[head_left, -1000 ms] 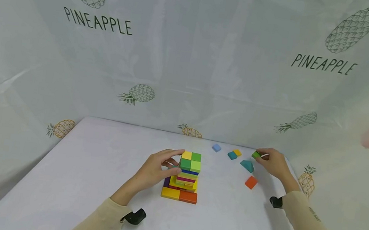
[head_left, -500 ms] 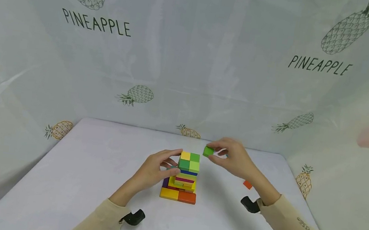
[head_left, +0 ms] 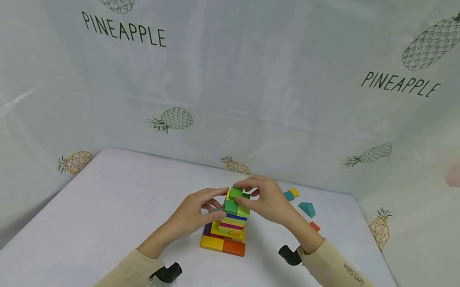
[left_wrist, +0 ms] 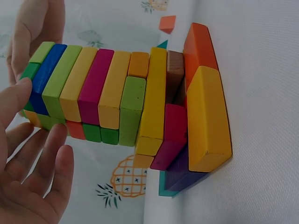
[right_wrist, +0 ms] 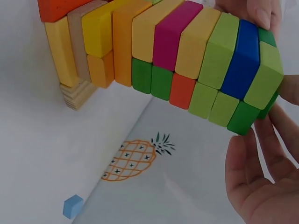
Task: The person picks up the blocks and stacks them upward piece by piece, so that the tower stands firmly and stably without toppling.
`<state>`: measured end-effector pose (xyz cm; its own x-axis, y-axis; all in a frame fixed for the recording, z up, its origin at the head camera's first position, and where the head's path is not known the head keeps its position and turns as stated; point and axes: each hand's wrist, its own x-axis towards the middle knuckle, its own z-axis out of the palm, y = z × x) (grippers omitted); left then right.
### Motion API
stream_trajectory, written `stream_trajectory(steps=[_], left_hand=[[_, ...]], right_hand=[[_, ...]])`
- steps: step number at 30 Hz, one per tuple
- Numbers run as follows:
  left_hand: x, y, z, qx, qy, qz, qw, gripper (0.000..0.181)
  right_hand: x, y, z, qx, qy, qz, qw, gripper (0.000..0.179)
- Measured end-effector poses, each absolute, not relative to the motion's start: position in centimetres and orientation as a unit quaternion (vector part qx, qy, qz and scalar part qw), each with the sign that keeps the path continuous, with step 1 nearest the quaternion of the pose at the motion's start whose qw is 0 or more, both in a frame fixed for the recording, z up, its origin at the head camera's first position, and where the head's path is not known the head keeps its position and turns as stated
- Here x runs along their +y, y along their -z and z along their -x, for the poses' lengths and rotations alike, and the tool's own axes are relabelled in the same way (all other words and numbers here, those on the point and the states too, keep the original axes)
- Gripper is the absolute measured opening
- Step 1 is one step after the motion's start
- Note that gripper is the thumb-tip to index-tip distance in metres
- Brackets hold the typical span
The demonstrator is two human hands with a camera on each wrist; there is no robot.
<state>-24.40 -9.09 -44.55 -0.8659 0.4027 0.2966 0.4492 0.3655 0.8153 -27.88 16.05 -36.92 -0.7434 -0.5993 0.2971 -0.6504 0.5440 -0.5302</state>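
Note:
A tower of colored wooden blocks [head_left: 232, 226] stands upright on the table, on a wider base with yellow and orange-red blocks in front. My left hand [head_left: 192, 211] holds its upper left side. The left thumb [left_wrist: 17, 95] touches the dark green front block of the top layer, and the index finger reaches the back corner. Between thumb and fingers, my right hand [head_left: 268, 200] pinches a small green cube [head_left: 236, 193] over the tower's top. Whether the cube touches the layer beneath cannot be made out. In the right wrist view the right fingers hide the cube.
To the right on the white table [head_left: 142, 190] lie a teal triangular block [head_left: 307, 209], an orange-red block [head_left: 314, 226], a teal block [head_left: 289, 196] and a yellow block [head_left: 294, 192]. A light blue cube [right_wrist: 73, 206] lies near the back edge. A pineapple-print cloth [head_left: 301, 123] hangs behind.
My right hand has carried the green cube leftward from the table's far right to above the tower. The left hand has stayed at the tower's side.

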Motion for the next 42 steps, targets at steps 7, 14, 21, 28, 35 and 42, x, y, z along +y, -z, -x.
stream_trajectory(steps=[7, 14, 21, 28, 35, 42], left_hand=[[-9.1, 44.6, 24.4, -0.828, 0.497, 0.258, 0.026, 0.065], [-9.1, 44.7, 24.4, -0.827, 0.498, 0.261, 0.030, 0.064], [-9.2, 44.6, 24.4, -0.824, 0.501, 0.263, 0.038, 0.066], [-9.2, 44.7, 24.6, -0.821, 0.504, 0.264, 0.041, 0.067], [-9.3, 44.7, 24.5, -0.822, 0.502, 0.264, 0.045, 0.067], [-9.3, 44.7, 24.5, -0.823, 0.499, 0.266, 0.049, 0.068]], right_hand=[[16.1, 37.4, 27.8, -0.879, -0.332, -0.340, 0.042, 0.035], [15.9, 37.7, 27.8, -0.875, -0.339, -0.342, 0.042, 0.033], [15.8, 37.9, 27.9, -0.877, -0.340, -0.338, 0.041, 0.034], [15.6, 37.8, 27.8, -0.878, -0.335, -0.338, 0.047, 0.035], [15.8, 37.6, 27.8, -0.876, -0.337, -0.343, 0.045, 0.038], [18.7, 37.4, 28.3, -0.879, -0.349, -0.317, 0.072, 0.037]])
